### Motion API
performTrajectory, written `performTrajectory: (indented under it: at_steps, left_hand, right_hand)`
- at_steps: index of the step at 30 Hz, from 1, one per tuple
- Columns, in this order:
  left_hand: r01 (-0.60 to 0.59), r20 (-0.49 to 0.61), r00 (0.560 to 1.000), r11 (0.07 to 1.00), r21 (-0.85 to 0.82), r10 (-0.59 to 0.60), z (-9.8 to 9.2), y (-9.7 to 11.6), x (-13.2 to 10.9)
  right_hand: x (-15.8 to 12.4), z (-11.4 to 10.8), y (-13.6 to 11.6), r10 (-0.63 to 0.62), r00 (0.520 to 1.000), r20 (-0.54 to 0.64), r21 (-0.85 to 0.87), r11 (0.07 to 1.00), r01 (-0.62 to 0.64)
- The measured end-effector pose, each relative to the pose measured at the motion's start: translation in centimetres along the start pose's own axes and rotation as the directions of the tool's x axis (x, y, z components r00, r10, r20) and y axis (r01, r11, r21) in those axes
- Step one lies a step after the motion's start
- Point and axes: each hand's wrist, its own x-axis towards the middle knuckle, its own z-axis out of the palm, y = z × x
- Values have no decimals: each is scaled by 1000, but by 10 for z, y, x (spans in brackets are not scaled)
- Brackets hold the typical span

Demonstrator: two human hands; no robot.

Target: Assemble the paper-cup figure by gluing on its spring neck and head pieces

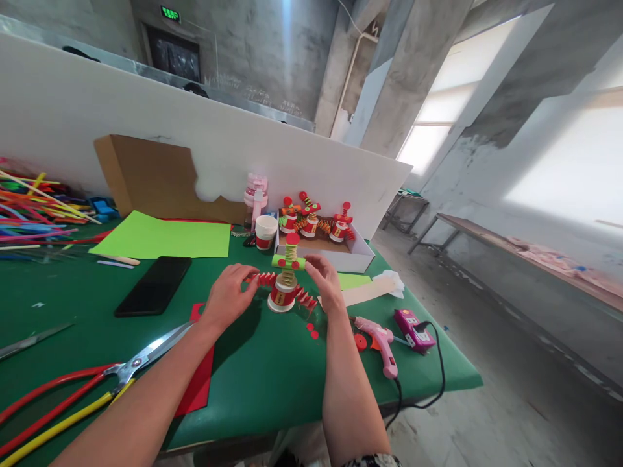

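A paper cup figure (282, 295) stands upright on the table between my hands. It has a red-banded cup body, zigzag-folded red paper arms, a green paper roll (288, 263) across the top and a folded strip with a red disc above. My left hand (231, 295) is closed, pinching the end of the folded paper arm (267, 279) on the left. With thumb and fingers, my right hand (324, 280) grips the right end of the green roll. The other folded arm (306, 299) hangs out beside my right wrist. Small red paper discs (312, 331) lie nearby.
A white box (335, 261) holds similar figures behind. At right lie a pink glue gun (382, 340) and a purple power box (415, 329) with a cable. Large scissors (131, 366), a black phone (154, 285), green paper (168, 237) and pipe cleaners (39, 207) are left.
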Motion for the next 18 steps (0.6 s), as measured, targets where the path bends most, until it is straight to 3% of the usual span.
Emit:
performTrajectory:
  at_steps: [5,14,18]
  left_hand:
    - [16,-27,1000,1000,2,-16,-1,0,1]
    - [106,-275,954,993,-61,-118,-15,-3,8]
    - [121,-312,940,989,-83,-141,-18,-4,10]
  right_hand:
    - [2,0,4,-8,996,-91,22,1000,10]
    - [12,-9,20,10,958,-285,92,996,17]
    - [12,-2,21,-44,943,-329,45,997,62]
